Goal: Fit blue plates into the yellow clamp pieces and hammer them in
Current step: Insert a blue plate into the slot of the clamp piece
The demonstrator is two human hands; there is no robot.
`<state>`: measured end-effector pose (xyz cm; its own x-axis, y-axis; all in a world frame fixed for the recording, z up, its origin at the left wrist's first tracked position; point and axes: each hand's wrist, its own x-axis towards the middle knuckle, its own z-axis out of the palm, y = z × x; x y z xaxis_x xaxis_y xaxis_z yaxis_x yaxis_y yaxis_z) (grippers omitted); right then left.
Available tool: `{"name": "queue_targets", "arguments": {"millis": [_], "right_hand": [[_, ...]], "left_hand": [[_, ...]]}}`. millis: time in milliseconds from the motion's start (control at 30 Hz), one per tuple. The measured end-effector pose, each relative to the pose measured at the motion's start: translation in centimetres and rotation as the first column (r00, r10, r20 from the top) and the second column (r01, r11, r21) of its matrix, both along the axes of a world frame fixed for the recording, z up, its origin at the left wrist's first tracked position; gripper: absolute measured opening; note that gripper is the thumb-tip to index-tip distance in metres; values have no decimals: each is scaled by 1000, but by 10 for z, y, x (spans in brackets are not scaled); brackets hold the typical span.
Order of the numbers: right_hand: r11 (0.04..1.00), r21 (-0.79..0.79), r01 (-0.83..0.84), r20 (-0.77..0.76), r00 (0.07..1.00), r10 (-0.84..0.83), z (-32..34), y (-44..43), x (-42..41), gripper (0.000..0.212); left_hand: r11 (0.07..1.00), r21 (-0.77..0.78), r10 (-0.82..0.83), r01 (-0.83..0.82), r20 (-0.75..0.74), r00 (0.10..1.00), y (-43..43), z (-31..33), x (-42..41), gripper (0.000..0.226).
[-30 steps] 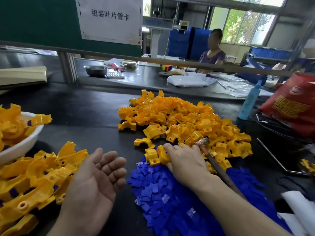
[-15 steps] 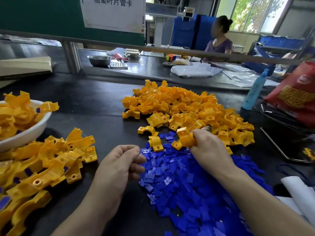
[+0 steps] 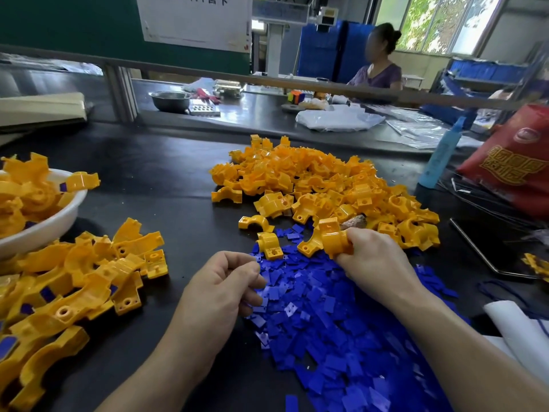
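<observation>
A big heap of yellow clamp pieces (image 3: 320, 179) lies on the black table, with a pile of small blue plates (image 3: 332, 328) in front of it. My right hand (image 3: 377, 260) grips one yellow clamp piece (image 3: 331, 237) above the far edge of the blue pile. A worn hammer head (image 3: 353, 223) pokes out just beyond that hand; its handle is hidden. My left hand (image 3: 222, 286) has its fingers curled, with the fingertips pinching a blue plate at the left edge of the pile.
A white bowl (image 3: 56, 224) of clamp pieces stands at the left, with a heap of fitted clamps (image 3: 74, 292) in front. At the right are a blue bottle (image 3: 442, 156), a red bag (image 3: 511, 165), a wire frame (image 3: 481, 257) and white paper (image 3: 523, 331). A person sits across the far table.
My left hand turned from palm-up and open to curled, then moved right onto the blue pile. My right hand picked a yellow clamp piece off the heap and drew it toward me.
</observation>
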<state>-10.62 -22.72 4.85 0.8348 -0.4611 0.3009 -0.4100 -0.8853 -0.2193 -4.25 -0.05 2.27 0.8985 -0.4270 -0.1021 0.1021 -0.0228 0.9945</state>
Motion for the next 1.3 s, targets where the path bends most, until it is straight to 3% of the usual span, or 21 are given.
{"name": "queue_targets", "arguments": {"millis": [67,133,233,300,400,567,633,733,800,900,1000,1133,1233,1300], "right_hand": [[999,22,31,-4,1000,-31,2,0,0,13],[997,51,53,-14,999,-52,2,-1,0,31],[995,-72,64,-57,996,-69,-2,0,-1,54],[989,-141,49,-34,998,-54,-6,1,-5,51],[995,-100,-9,94,995,18,-5,-3,-9,38],[966,253,-59,364,931,-39,16,1,-19,12],[863,484,-144,440,893,-98,25,12,-25,12],[523,770,-365,485,868,-109,30,44,-33,12],[397,813,-425,490,868,-76,28,63,-38,12],[323,819,-475,521,851,-70,25,79,-42,12],[401,806,-436,480,877,-11,22,84,-48,15],[429,806,-407,372,913,166,18,91,-53,14],[618,662,-423,313,906,284,11,92,-54,9],[811,441,-385,247,920,303,3,88,-56,18]], "left_hand": [[1000,17,-15,14,17,1000,-1,-1,-1,9],[999,27,-32,31,28,999,-2,-2,-3,9],[998,29,-54,53,28,998,-3,-1,-4,8],[998,36,-61,60,29,998,-3,0,-5,8],[997,43,-68,66,37,997,-2,1,-6,8],[994,41,-104,101,64,993,-2,3,-8,7],[986,-3,-165,165,55,985,0,4,-10,10],[934,-157,-331,320,-46,943,-2,7,-17,29],[903,-248,-390,351,-128,912,-5,7,-22,38],[886,-347,-394,306,-218,893,-9,5,-24,36],[885,-404,-354,230,-264,897,-9,6,-23,39],[906,-392,-281,162,-269,921,-8,5,-19,44],[906,-402,-264,132,-295,918,-8,4,-19,49],[919,-378,-231,109,-296,927,-9,3,-17,49]]}}
